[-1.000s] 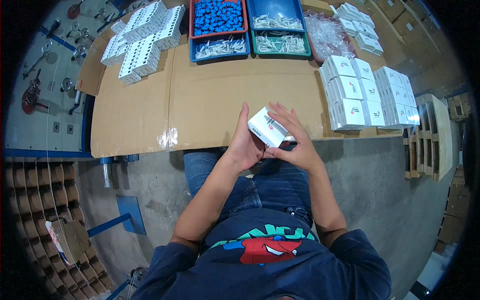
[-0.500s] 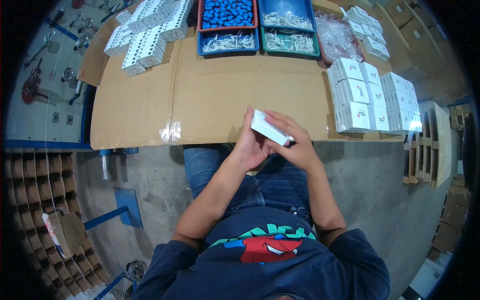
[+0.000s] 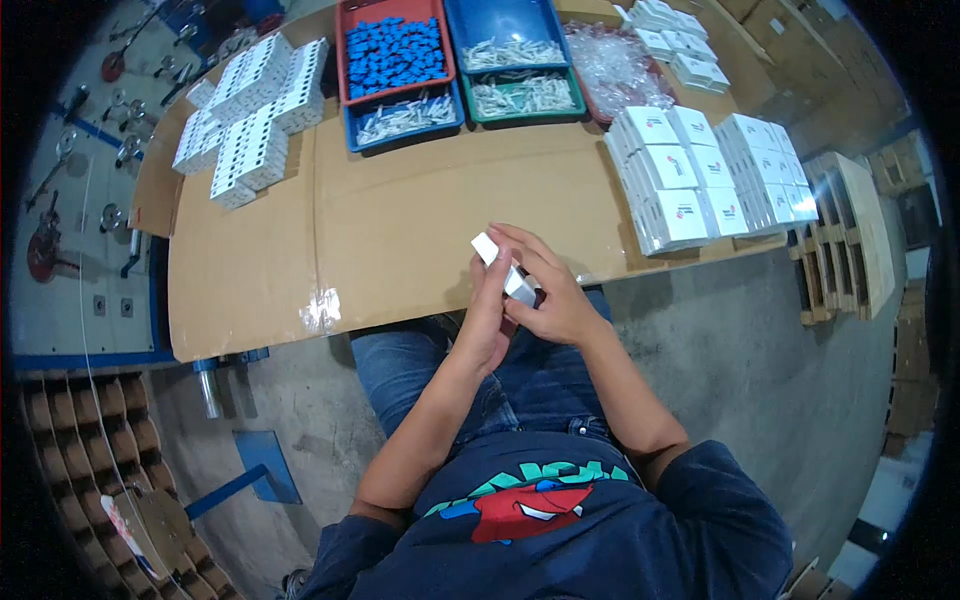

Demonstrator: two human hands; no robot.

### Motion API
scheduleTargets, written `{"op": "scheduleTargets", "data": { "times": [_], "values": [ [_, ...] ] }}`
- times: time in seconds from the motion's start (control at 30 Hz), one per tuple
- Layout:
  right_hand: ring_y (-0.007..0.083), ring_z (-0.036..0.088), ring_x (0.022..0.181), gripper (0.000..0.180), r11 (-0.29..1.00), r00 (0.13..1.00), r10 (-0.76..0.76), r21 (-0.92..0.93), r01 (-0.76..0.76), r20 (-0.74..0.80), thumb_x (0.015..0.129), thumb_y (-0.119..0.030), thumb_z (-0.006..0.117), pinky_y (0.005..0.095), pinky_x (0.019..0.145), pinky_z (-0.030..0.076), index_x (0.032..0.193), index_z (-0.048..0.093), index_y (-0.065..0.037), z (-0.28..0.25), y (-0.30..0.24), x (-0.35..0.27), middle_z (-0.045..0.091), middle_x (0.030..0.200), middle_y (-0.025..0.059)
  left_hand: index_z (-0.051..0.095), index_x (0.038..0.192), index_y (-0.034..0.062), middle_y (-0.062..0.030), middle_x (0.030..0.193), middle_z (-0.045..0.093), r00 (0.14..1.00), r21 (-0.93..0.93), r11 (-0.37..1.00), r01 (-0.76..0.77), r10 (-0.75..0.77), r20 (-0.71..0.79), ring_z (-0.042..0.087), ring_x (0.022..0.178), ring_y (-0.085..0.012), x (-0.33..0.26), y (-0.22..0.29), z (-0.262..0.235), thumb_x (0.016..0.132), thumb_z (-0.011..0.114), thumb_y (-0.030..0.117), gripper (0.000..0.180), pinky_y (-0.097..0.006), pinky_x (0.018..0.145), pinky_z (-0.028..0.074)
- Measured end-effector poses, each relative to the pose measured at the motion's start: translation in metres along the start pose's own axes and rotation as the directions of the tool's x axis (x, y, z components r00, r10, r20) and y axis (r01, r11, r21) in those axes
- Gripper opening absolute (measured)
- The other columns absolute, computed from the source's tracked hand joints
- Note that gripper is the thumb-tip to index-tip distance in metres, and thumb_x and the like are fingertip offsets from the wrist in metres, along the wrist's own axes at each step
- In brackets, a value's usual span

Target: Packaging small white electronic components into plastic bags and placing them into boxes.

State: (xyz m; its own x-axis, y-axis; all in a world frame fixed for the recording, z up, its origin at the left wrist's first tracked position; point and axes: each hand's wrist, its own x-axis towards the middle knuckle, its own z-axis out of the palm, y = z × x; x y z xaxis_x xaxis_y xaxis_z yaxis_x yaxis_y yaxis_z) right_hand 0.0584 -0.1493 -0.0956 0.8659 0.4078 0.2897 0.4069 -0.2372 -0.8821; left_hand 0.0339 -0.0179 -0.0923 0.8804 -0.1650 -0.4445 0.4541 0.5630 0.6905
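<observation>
Between both hands, just over the table's near edge, is a small white box [image 3: 519, 288], tilted, with one narrow end pointing up and to the left. My left hand [image 3: 484, 322] is closed along its left side, with the thumb lying over it. My right hand [image 3: 556, 296] wraps its far and right sides, fingers over the top and thumb underneath. The fingers cover much of the box, and a dark spot shows at its lower right end, too small to make out.
Cardboard covers the table [image 3: 420, 215]. White block-like pieces [image 3: 250, 150] are stacked at left. Behind stand a red tray [image 3: 342, 60] of blue parts, blue and green trays [image 3: 583, 107] of small white parts, and clear plastic bags [image 3: 620, 65]. Wrapped white boxes [image 3: 672, 215] stand at right.
The view has shifted and turned, so the table looks slanted. In my hands the white box has turned from showing its broad side to a narrower face and end.
</observation>
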Motion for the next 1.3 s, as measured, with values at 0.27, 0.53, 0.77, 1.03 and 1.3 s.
{"op": "scheduleTargets", "data": {
  "times": [0.27,0.53,0.77,1.03,1.3],
  "values": [
    [0.0376,0.048,0.135,0.074,0.997,0.999,0.004,0.076,0.0,-0.046,0.089,-0.046,0.067,0.0421,0.111,0.04,0.148,0.046,-0.005,-0.006,0.0,-0.01,0.05,0.144,0.0223,0.045,0.141,0.0116,-0.0063,0.121,0.058,0.993,-0.073,0.994,0.085,-0.078,0.083,0.059,0.116,-0.0191,-0.005,-0.001,0.008,0.101,0.045,0.062,0.064,-0.036,0.099,0.049],
    [0.0386,0.051,0.131,0.074,0.978,0.968,-0.202,-0.081,0.192,-0.148,0.093,-0.057,0.062,0.0431,0.108,0.043,0.142,0.05,-0.004,-0.004,0.009,-0.006,0.05,0.142,0.0233,0.046,0.14,0.0114,-0.0069,0.124,0.057,0.999,-0.088,0.996,0.006,-0.003,0.037,0.058,0.115,-0.02,-0.005,-0.008,0.019,0.1,0.046,0.06,0.063,-0.036,0.098,0.049],
    [0.0406,0.055,0.126,0.072,0.988,0.977,-0.154,-0.041,0.15,-0.147,0.092,-0.056,0.063,0.0439,0.105,0.045,0.138,0.052,-0.002,-0.002,0.007,-0.009,0.054,0.138,0.0237,0.048,0.137,0.0116,-0.0056,0.12,0.058,0.999,-0.107,0.994,0.032,-0.032,0.0,0.06,0.111,-0.0195,-0.009,-0.008,0.023,0.1,0.046,0.06,0.061,-0.036,0.091,0.052],
    [0.0409,0.053,0.128,0.074,0.99,0.983,-0.139,-0.044,0.134,-0.123,0.097,-0.062,0.051,0.0436,0.107,0.042,0.139,0.049,-0.001,0.0,0.016,-0.011,0.052,0.139,0.0244,0.051,0.133,0.0102,-0.0045,0.118,0.06,0.999,-0.112,0.994,0.015,-0.019,-0.036,0.059,0.112,-0.0186,-0.007,-0.005,0.027,0.1,0.05,0.057,0.057,-0.035,0.095,0.049],
    [0.0421,0.053,0.128,0.067,0.991,0.985,-0.128,-0.065,0.121,-0.117,0.102,-0.056,0.045,0.0435,0.107,0.043,0.139,0.049,0.0,0.006,0.02,-0.013,0.052,0.139,0.0251,0.052,0.131,0.01,-0.0045,0.119,0.059,0.995,-0.119,0.992,0.046,-0.056,-0.086,0.057,0.114,-0.0178,-0.004,-0.011,0.021,0.101,0.049,0.054,0.053,-0.035,0.098,0.046]
  ]
}}
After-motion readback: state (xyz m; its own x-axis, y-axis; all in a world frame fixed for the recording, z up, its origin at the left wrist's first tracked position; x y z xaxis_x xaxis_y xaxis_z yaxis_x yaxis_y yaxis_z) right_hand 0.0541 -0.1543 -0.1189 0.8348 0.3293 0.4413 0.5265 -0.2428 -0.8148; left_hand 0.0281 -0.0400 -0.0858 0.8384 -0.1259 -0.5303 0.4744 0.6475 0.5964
